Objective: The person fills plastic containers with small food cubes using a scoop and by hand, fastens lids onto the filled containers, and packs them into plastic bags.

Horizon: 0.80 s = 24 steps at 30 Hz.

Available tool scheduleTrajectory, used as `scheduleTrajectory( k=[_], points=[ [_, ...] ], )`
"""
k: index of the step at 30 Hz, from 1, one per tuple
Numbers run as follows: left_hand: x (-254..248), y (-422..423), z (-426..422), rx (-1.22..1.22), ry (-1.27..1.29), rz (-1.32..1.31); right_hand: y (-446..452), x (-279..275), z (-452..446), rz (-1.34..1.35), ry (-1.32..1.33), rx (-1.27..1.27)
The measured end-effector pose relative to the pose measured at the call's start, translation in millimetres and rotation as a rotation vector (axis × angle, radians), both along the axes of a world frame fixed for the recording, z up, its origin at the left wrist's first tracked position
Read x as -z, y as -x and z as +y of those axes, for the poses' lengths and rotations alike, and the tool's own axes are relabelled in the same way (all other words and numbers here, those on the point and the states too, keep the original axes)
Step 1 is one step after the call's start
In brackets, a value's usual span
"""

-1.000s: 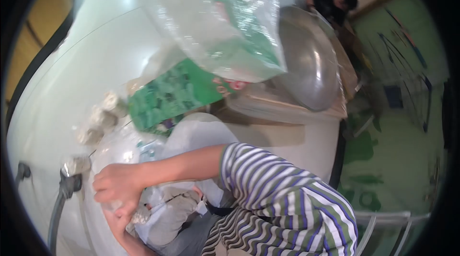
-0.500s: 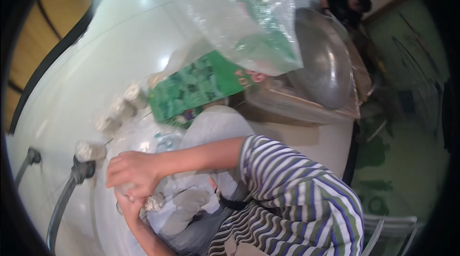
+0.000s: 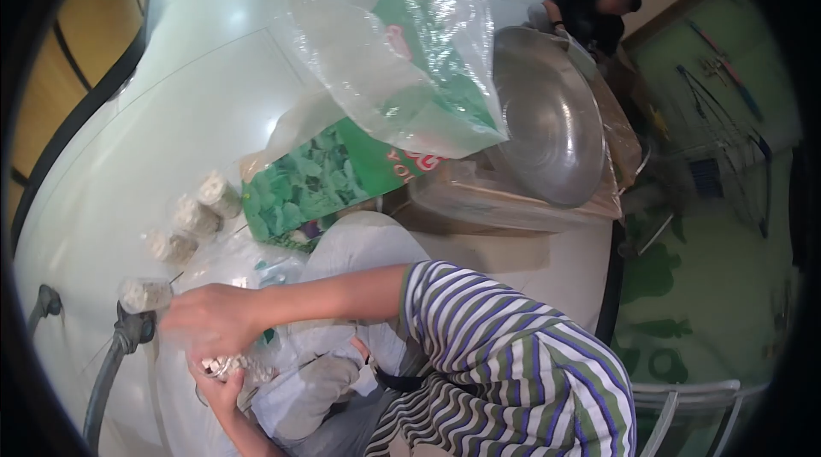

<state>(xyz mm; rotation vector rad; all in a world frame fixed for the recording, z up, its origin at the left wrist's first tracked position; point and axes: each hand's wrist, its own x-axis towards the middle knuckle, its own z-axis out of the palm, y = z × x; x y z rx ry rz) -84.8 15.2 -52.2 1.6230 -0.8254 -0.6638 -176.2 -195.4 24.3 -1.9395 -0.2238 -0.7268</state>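
My left hand (image 3: 221,393) is wrapped round a clear container of small white pieces (image 3: 221,365), held low at the left, its contents showing at the top. Just above it is my right hand (image 3: 209,318), back upward and blurred; its fingers are mostly hidden, so I cannot tell what they hold. Close by on the floor lies a clear container with whitish contents (image 3: 145,295). Farther up stand similar containers, one nearest the green bag (image 3: 219,194), one in the middle (image 3: 197,217) and one lower (image 3: 170,246).
A green printed bag (image 3: 308,171) and a large clear plastic bag (image 3: 385,55) lie ahead. To the right, a wide metal bowl (image 3: 552,119) rests on a cardboard box (image 3: 479,196). A person in dark clothes (image 3: 590,12) sits beyond. Black metal legs (image 3: 107,380) stand at the left.
My right hand has lifted off the container in my left hand, uncovering the white pieces. The view has shifted slightly, and the floor items now appear farther left and lower.
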Motion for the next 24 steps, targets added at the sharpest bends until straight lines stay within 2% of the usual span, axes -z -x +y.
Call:
scheduleTrajectory(
  k=[1, 3, 4, 5, 6, 7, 9, 10, 12, 16, 18, 19, 20, 22, 24],
  points=[
    [-10, 6, -8, -0.086, 0.075, -0.071, -3, 3, 1, 0.041, -0.102, 0.01],
    [-45, 4, -27, 0.08, 0.047, -0.025, -9, 8, -7, 0.051, -0.161, 0.06],
    [-51, 13, -32, 0.008, 0.098, 0.078, -13, 15, -9, 0.161, -0.393, 0.006],
    [-44, 9, -29, -0.018, 0.11, 0.019, -17, 22, -11, 0.287, -0.619, -0.062],
    [-45, 10, -31, -0.017, 0.128, 0.072, -17, 23, -15, 0.339, -0.653, -0.063],
    [-58, 14, -40, -0.048, 0.179, 0.0, -16, 20, -21, 0.474, -0.636, -0.096],
    [-54, 5, -40, 0.002, 0.2, -0.064, -10, 7, -27, 0.634, -0.638, -0.124],
    [-54, 7, -38, -0.004, 0.193, 0.0, -10, 1, -26, 0.648, -0.602, -0.119],
    [-69, 10, -40, 0.081, 0.208, 0.295, -13, 2, -22, 0.684, -0.569, -0.131],
    [-59, 2, -38, 0.109, 0.135, 0.133, -20, 19, -24, 0.72, -0.412, -0.071],
    [-52, -3, -37, 0.027, 0.108, 0.032, -22, 26, -31, 0.809, -0.612, 0.003],
    [-50, -5, -38, -0.032, 0.163, 0.028, -20, 14, -39, 0.816, -0.482, 0.046],
    [-51, -8, -37, -0.037, 0.165, 0.031, -17, 20, -48, 0.821, -0.478, 0.043],
    [-54, -14, -35, -0.217, 0.183, -0.003, -11, 48, -66, 0.872, 0.431, 0.295],
    [-48, -20, -34, -0.292, 0.21, -0.021, -7, 71, -73, 1.18, 0.634, 0.242]
  ],
)
